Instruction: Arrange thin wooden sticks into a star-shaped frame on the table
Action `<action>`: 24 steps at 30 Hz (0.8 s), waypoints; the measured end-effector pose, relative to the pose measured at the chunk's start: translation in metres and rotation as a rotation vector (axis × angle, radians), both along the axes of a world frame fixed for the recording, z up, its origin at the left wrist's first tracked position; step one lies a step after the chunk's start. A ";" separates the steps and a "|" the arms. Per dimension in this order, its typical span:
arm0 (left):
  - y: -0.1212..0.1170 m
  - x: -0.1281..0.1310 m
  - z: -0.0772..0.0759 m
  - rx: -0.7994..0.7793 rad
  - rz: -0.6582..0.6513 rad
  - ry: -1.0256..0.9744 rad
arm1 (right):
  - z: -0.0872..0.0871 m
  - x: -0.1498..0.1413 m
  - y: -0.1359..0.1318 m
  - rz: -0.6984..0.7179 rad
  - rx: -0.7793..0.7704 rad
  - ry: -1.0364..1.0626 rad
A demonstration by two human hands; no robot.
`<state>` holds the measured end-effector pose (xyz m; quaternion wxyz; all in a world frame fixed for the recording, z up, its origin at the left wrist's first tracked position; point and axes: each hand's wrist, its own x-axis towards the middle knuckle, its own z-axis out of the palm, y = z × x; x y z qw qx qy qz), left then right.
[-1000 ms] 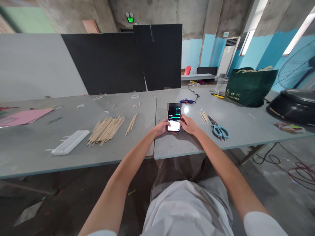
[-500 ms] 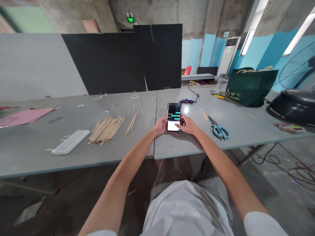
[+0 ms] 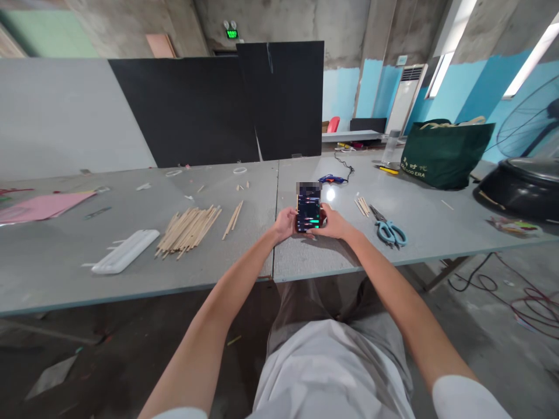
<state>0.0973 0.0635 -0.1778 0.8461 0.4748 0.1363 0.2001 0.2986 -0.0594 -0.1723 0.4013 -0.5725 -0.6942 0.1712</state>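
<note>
A smartphone (image 3: pixel 308 208) with a lit, mostly dark screen is held upright just above the table, between both my hands. My left hand (image 3: pixel 286 225) grips its left edge. On the other side, my right hand (image 3: pixel 334 223) closes round the right edge, its thumb near the bottom of the screen. Right of the phone lie several short wooden sticks (image 3: pixel 362 206) and blue-handled scissors (image 3: pixel 388 228). Behind it rests a blue glue gun (image 3: pixel 332 179) with a dark cord.
Left on the grey table (image 3: pixel 244 256) are a big pile of wooden sticks (image 3: pixel 187 231), a few separate sticks (image 3: pixel 233 220), a white plastic piece (image 3: pixel 126 251) and pink paper (image 3: pixel 48 206). A green bag (image 3: pixel 445 154), yellow cutter (image 3: pixel 386 170) and black pot-like object (image 3: pixel 522 186) stand right.
The phone's screen has gone from showing a white lower panel to mostly dark with green patches. My right thumb has moved down off the screen's middle toward its bottom edge.
</note>
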 end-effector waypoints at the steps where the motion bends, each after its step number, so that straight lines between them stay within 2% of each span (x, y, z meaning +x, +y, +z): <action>1: 0.000 0.000 0.000 0.006 0.028 0.016 | 0.000 0.000 0.000 0.004 -0.004 0.008; 4: 0.000 0.002 -0.001 0.022 0.090 0.055 | 0.001 -0.001 -0.001 0.001 -0.003 0.004; 10: -0.002 0.001 0.001 0.014 0.110 0.073 | 0.001 -0.001 -0.001 -0.011 0.002 -0.023; 17: -0.012 -0.001 0.009 -0.021 0.053 0.039 | -0.006 0.000 0.004 -0.039 0.062 -0.006; 24: -0.013 -0.003 0.009 -0.021 0.044 0.020 | -0.007 0.002 0.007 -0.024 0.088 -0.045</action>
